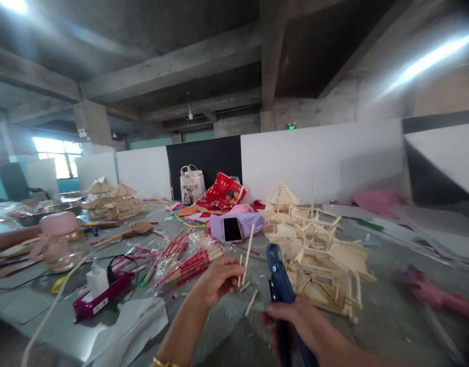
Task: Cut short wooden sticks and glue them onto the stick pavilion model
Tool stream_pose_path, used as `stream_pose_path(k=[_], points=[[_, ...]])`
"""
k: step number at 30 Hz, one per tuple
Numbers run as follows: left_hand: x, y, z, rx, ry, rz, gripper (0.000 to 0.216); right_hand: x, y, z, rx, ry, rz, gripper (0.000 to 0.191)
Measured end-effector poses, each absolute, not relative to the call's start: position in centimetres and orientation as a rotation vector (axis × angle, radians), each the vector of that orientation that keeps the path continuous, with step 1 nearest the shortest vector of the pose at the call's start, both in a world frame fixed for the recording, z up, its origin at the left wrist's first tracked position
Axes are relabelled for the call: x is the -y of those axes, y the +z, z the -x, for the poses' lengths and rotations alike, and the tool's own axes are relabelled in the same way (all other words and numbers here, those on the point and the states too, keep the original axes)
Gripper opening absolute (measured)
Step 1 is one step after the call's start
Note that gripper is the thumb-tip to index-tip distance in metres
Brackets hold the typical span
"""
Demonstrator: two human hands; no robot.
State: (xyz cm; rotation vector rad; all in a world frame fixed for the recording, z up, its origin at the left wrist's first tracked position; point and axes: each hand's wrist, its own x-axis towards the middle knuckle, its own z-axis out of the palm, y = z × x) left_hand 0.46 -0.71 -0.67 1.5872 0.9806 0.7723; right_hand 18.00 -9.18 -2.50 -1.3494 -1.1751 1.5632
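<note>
My left hand [222, 279] is closed in a pinch on a thin pale wooden stick [240, 271]. A longer wooden stick [249, 252] stands upright right beside its fingertips; whether they grip this one too I cannot tell. My right hand [301, 323] is wrapped round the handles of a dark blue hand cutter [280, 283], whose head points up and away from me. Short cut stick pieces [251, 302] lie on the grey table between the hands. Just beyond the cutter stands a pavilion model [322, 255] built of wooden sticks.
Packs of red-tipped sticks [196, 262] lie left of centre, behind my left hand. A phone [232, 229] rests on purple cloth [257, 221]. At left are a purple power strip [102, 299] with cables and a pink-lidded jug [60, 242]. Another person's arm [15, 238] reaches in there.
</note>
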Motion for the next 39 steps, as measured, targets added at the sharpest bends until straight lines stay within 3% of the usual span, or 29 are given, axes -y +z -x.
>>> stream_pose_path(k=[4, 8, 39], points=[[1.5, -1.0, -1.4, -0.764, 0.886, -1.333, 0.02, 7.0, -1.3, -15.9, 1.096, 1.456, 1.207, 0.02], [1.6, -1.0, -1.8, -0.713, 0.903, -1.294, 0.019, 6.2, -1.2, -15.2, 1.054, 1.399, 1.079, 0.023], [1.6, -1.3, -1.8, -0.813, 0.826, -1.289, 0.028, 6.0, -2.0, -16.4, 1.152, 1.423, 1.114, 0.026]])
